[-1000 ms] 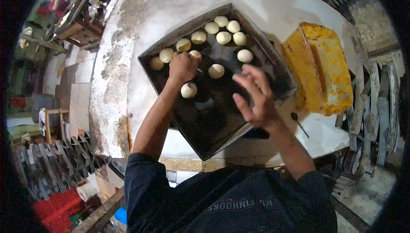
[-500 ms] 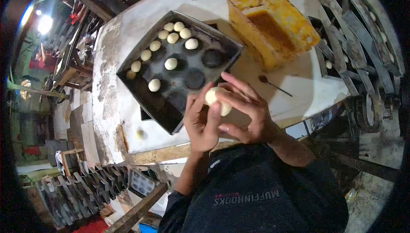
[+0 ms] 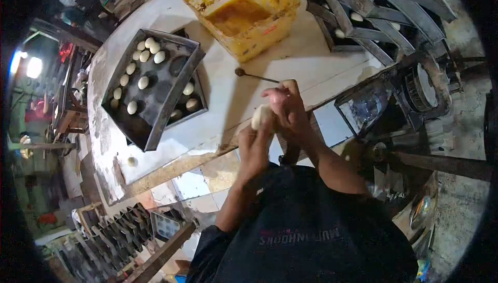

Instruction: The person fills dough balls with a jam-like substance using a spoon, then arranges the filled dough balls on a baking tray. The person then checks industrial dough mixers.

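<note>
A pale dough ball (image 3: 260,117) sits in my left hand (image 3: 253,148), whose fingers are wrapped round it at the table's near edge. My right hand (image 3: 288,107) is beside it, fingers curled; whatever it might hold cannot be made out. Beyond my right hand lies a dark spoon (image 3: 254,76). To the left, a black metal tray (image 3: 153,102) bears several pale balls, mostly along its far left side. It rests tilted over another tray (image 3: 200,96) that also has balls in it.
A yellow-smeared tub (image 3: 249,44) with brown liquid stands at the far middle of the white table (image 3: 218,130). Stacked trays with pale balls (image 3: 358,28) are at the far right. Wooden beams and a round metal fan-like object (image 3: 421,90) lie beyond the right edge.
The view has turned rightward, so the trays and tub appear further left. My hands have drawn slightly apart, and the ball now shows in my left hand.
</note>
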{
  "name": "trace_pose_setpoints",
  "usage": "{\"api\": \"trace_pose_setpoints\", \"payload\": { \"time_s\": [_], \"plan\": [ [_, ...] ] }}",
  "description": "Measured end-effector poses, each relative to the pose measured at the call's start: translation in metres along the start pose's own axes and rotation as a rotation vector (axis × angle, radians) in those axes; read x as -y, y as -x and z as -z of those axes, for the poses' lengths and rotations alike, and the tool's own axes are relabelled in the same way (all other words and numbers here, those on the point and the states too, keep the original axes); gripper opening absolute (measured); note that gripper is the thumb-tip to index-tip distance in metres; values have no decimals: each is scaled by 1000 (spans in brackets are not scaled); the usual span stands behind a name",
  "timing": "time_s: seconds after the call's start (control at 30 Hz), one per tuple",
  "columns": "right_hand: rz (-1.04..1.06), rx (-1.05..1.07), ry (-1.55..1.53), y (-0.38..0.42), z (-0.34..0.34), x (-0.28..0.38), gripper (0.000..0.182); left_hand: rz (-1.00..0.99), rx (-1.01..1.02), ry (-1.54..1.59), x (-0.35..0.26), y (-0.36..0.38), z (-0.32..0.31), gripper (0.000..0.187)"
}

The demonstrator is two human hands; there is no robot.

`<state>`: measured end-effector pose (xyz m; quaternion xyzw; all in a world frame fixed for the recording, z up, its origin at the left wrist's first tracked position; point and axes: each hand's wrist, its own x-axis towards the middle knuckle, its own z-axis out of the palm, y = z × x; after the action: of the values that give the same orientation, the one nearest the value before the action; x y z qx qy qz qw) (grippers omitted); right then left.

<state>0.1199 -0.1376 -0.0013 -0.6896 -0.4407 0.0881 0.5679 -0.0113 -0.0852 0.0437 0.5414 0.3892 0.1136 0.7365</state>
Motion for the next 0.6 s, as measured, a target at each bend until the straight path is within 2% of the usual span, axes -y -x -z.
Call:
{"api": "trace_pose_setpoints", "payload": {
  "time_s": [0.03, 0.07, 0.13, 0.2, 0.23, 0.27, 0.3, 0.33, 0.4, 0.43, 0.47, 0.53, 0.6],
  "plan": [
    [107, -92, 95, 1, -2, -11, 44, -31, -61, 293, 7, -2, -6, 31],
    [105, -89, 80, 5, -7, -18, 44, -69, -122, 585, 21, -7, -8, 30],
    [65, 142, -1, 5, -24, -27, 43, -48, 31, 401, 66, -16, 8, 32],
    [91, 166, -55, -19, -33, -34, 48, -120, 62, 598, 70, -36, 32, 43],
    [-177, 339, -184, -37, -35, -43, 46, -155, 83, 697, 68, -45, 43, 49],
    [-449, 507, -310, -56, -38, -52, 45, -107, 20, 715, 64, -50, 53, 55],
    [-316, 360, -106, -68, -59, -95, 32, -162, 21, 713, 54, -57, 62, 62],
    [43, 57, 334, -72, -75, -136, 19, -195, -9, 674, 43, -63, 66, 65],
    [-1, 148, 814, -78, -70, -158, 17, -274, 22, 730, 24, -78, 73, 48],
    [5, 153, 828, -72, -72, -185, 17, -224, -7, 690, 12, -83, 78, 46],
    [85, 199, 698, -64, -76, -221, 17, -227, -3, 703, 8, -89, 85, 46],
    [171, 249, 579, -69, -68, -229, 17, -295, 17, 612, 1, -102, 99, 48],
    [-122, 629, 403, -88, -36, -171, 16, -314, -26, 613, 4, -119, 114, 52]
  ]
}}
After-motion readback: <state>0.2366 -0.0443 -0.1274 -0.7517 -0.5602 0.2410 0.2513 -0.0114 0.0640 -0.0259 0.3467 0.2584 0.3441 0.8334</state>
